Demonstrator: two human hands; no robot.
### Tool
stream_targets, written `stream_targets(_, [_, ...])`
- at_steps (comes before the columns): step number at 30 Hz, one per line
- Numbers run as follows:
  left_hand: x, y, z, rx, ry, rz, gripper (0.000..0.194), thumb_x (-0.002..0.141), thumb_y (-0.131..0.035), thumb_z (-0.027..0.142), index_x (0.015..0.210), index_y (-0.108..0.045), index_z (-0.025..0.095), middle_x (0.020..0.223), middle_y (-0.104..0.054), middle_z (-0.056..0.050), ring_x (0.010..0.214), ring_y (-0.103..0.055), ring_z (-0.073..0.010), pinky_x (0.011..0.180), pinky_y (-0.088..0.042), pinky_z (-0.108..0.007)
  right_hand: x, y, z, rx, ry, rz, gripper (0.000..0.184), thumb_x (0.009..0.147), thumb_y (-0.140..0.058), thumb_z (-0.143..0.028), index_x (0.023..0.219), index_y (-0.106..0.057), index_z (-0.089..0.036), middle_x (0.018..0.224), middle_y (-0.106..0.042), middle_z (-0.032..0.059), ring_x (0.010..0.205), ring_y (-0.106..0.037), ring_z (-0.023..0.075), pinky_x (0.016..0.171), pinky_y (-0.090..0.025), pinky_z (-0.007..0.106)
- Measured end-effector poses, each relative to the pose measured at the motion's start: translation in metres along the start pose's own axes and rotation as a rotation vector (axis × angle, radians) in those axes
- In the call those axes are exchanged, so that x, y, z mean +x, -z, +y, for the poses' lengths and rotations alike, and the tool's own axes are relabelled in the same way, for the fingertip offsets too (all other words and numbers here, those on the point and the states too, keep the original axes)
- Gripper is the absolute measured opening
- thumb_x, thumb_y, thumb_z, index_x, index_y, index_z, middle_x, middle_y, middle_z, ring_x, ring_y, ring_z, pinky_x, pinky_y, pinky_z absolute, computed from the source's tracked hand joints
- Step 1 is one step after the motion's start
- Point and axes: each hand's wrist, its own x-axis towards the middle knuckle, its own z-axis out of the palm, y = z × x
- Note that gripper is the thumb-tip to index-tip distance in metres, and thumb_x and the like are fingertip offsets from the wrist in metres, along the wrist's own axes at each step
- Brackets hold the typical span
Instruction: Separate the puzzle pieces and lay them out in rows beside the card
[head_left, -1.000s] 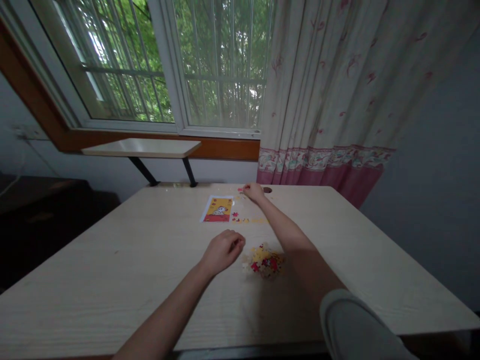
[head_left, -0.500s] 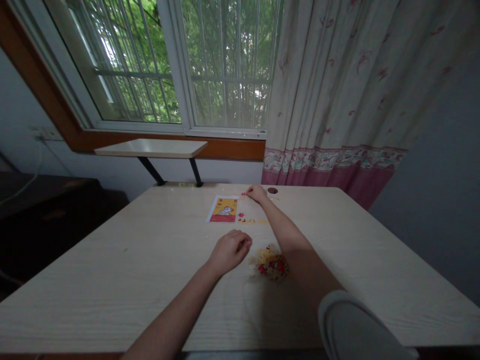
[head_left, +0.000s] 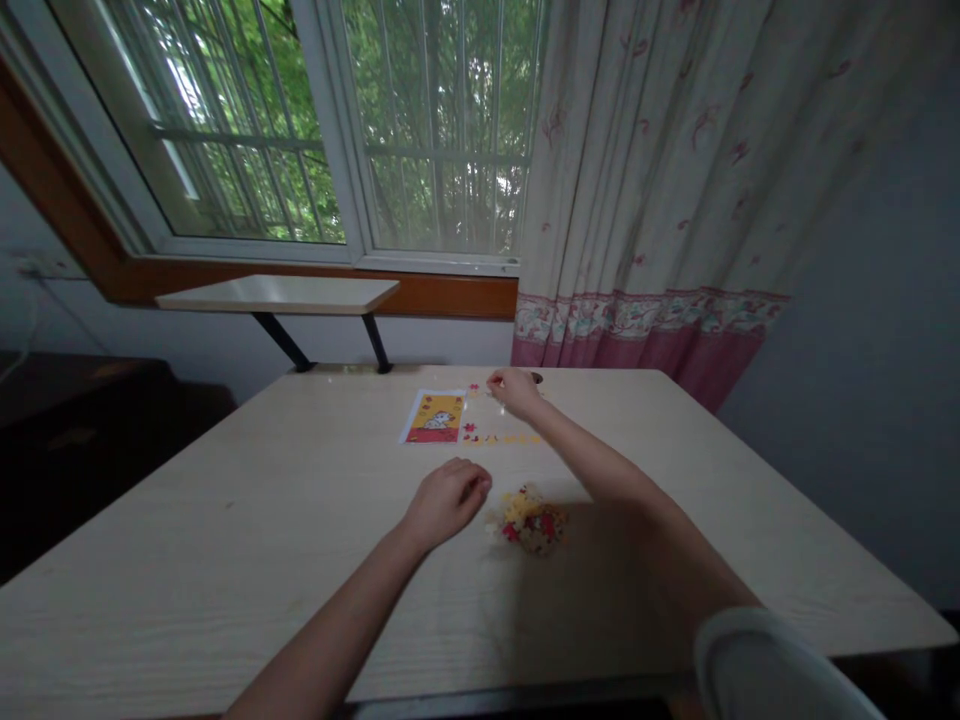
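My right hand (head_left: 516, 392) reaches to the far part of the table, fingers bent and fingertips drawn together by the small laid-out pieces. What its fingertips hold, if anything, is too small to tell. Just left of it lies a red puzzle piece (head_left: 473, 387). Another red puzzle piece (head_left: 470, 428) lies nearer, above a row of yellow puzzle pieces (head_left: 514, 439). Left of these lies a yellow and red picture card (head_left: 433, 418) with a white animal on it. My left hand (head_left: 452, 497) rests curled on the table, its palm hidden, beside a heap of puzzle pieces (head_left: 534, 525).
The pale wooden table (head_left: 300, 560) carries a raised shelf (head_left: 281, 293) on black legs at its far left. A dark cable hole (head_left: 537, 378) sits behind my right hand. A curtain (head_left: 630, 200) and a barred window stand behind the table.
My right hand has drawn slightly right, away from the far red puzzle piece, which stays on the table. My left hand keeps its place. The whole view has shifted a little.
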Motion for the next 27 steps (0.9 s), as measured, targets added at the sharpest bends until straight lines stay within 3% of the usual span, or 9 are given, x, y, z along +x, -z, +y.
stream_targets(2, [0.001, 0.000, 0.002, -0.010, -0.019, -0.011, 0.019, 0.086, -0.042, 0.023, 0.083, -0.060, 0.018, 0.078, -0.060, -0.004, 0.078, -0.053, -0.0175, 0.071, -0.041, -0.028, -0.032, 0.011, 0.004, 0.026, 0.089, -0.014, 0.019, 0.081, -0.052, -0.029, 0.091, -0.067, -0.022, 0.094, -0.067, 0.0022, 0.089, -0.058, 0.0143, 0.080, -0.038, 0.024])
stream_targets(4, [0.002, 0.000, 0.004, -0.028, -0.037, -0.021, 0.019, 0.086, -0.042, 0.023, 0.082, -0.060, 0.017, 0.077, -0.060, -0.004, 0.078, -0.053, -0.0173, 0.071, -0.041, -0.028, -0.070, 0.020, 0.010, 0.128, 0.328, -0.076, 0.018, 0.082, -0.052, -0.026, 0.088, -0.067, -0.020, 0.088, -0.068, 0.0027, 0.083, -0.058, 0.0132, 0.077, -0.039, 0.024])
stream_targets(6, [0.003, -0.001, 0.005, -0.054, -0.055, -0.030, 0.019, 0.086, -0.042, 0.024, 0.084, -0.061, 0.017, 0.079, -0.060, -0.005, 0.079, -0.053, -0.0173, 0.072, -0.042, -0.028, -0.108, 0.026, 0.017, 0.203, 0.478, -0.135, 0.018, 0.083, -0.052, -0.028, 0.089, -0.067, -0.020, 0.085, -0.067, 0.0026, 0.082, -0.058, 0.0131, 0.079, -0.040, 0.025])
stream_targets(10, [0.002, -0.004, 0.006, -0.083, -0.129, -0.046, 0.023, 0.087, -0.042, 0.022, 0.102, -0.060, 0.020, 0.090, -0.058, -0.006, 0.087, -0.052, -0.0177, 0.078, -0.042, -0.031, -0.158, 0.028, 0.028, 0.255, 0.498, -0.160, 0.023, 0.085, -0.050, -0.029, 0.102, -0.064, -0.021, 0.093, -0.065, 0.0047, 0.090, -0.056, 0.0142, 0.085, -0.039, 0.029])
stream_targets(14, [0.002, -0.007, 0.007, -0.040, -0.187, -0.090, 0.025, 0.085, -0.044, 0.020, 0.104, -0.061, 0.022, 0.091, -0.054, -0.006, 0.087, -0.049, -0.0184, 0.077, -0.042, -0.031, -0.170, 0.021, 0.032, 0.258, 0.414, -0.121, 0.021, 0.083, -0.053, -0.028, 0.099, -0.066, -0.020, 0.094, -0.063, 0.0062, 0.092, -0.054, 0.0163, 0.086, -0.039, 0.032])
stream_targets(20, [0.002, -0.006, 0.002, -0.039, -0.161, -0.059, 0.023, 0.085, -0.044, 0.019, 0.096, -0.064, 0.020, 0.090, -0.055, -0.007, 0.086, -0.048, -0.0190, 0.077, -0.041, -0.032, -0.166, 0.018, 0.033, 0.343, 0.392, -0.083, 0.014, 0.079, -0.057, -0.026, 0.087, -0.066, -0.019, 0.087, -0.065, 0.0049, 0.087, -0.056, 0.0160, 0.084, -0.041, 0.031])
stream_targets(27, [0.001, -0.004, 0.007, -0.080, -0.185, -0.087, 0.022, 0.085, -0.045, 0.018, 0.095, -0.064, 0.021, 0.090, -0.056, -0.006, 0.087, -0.049, -0.0189, 0.078, -0.040, -0.032, -0.167, 0.025, 0.030, 0.583, 0.219, -0.110, 0.017, 0.077, -0.060, -0.033, 0.079, -0.065, -0.017, 0.078, -0.065, 0.0038, 0.073, -0.059, 0.0135, 0.070, -0.046, 0.025])
